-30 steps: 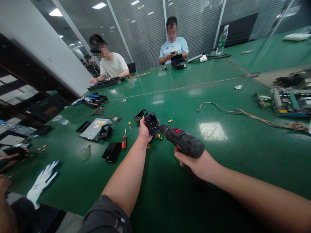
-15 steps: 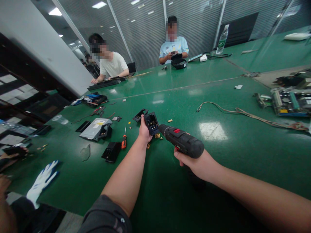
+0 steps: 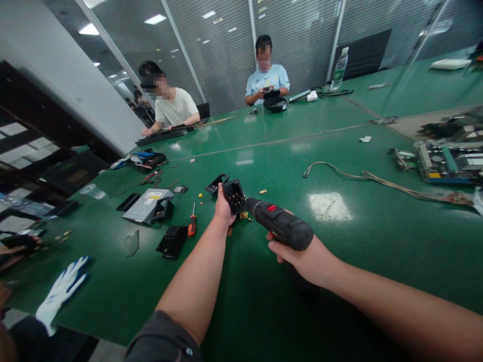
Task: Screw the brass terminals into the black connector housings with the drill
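Head view: the left hand [image 3: 223, 207] is clenching a black plastic connector housing [image 3: 234, 196], turning slightly from before; the right hand [image 3: 298, 259] is grasping a black cordless drill [image 3: 281, 226], nose pointing at ten o'clock.

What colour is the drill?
The drill is black with a red top button, best in the head view.

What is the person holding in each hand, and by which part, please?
The left hand grips a black plastic housing by its lower end; the right hand holds a black cordless drill by its handle, just under the body.
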A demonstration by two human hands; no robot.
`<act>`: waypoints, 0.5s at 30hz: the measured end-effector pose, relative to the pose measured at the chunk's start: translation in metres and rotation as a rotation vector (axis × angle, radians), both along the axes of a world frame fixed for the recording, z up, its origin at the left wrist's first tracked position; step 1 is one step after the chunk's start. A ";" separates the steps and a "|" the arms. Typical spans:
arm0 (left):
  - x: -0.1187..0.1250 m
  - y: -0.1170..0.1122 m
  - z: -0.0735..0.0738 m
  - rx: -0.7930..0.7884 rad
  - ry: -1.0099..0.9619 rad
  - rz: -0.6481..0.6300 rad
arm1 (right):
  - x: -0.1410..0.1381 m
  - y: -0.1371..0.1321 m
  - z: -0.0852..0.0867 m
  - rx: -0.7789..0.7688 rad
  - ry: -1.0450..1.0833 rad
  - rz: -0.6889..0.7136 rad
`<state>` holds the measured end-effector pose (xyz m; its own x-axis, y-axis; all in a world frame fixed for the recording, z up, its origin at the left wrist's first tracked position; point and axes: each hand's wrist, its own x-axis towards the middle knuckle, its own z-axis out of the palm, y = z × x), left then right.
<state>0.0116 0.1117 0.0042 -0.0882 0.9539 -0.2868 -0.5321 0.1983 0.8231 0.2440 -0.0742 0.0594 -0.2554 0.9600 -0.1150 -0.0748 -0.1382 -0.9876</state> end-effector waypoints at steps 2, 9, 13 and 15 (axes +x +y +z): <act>0.000 0.000 0.001 -0.010 -0.011 0.002 | 0.000 0.000 0.000 -0.007 0.014 -0.002; -0.002 -0.001 0.000 -0.004 -0.008 0.001 | 0.001 0.000 0.003 -0.033 -0.006 0.030; -0.003 0.001 -0.003 -0.007 -0.006 0.005 | 0.000 -0.001 0.005 -0.044 -0.022 0.034; -0.003 0.002 -0.004 -0.004 -0.001 0.002 | 0.000 -0.001 0.004 -0.020 -0.016 0.030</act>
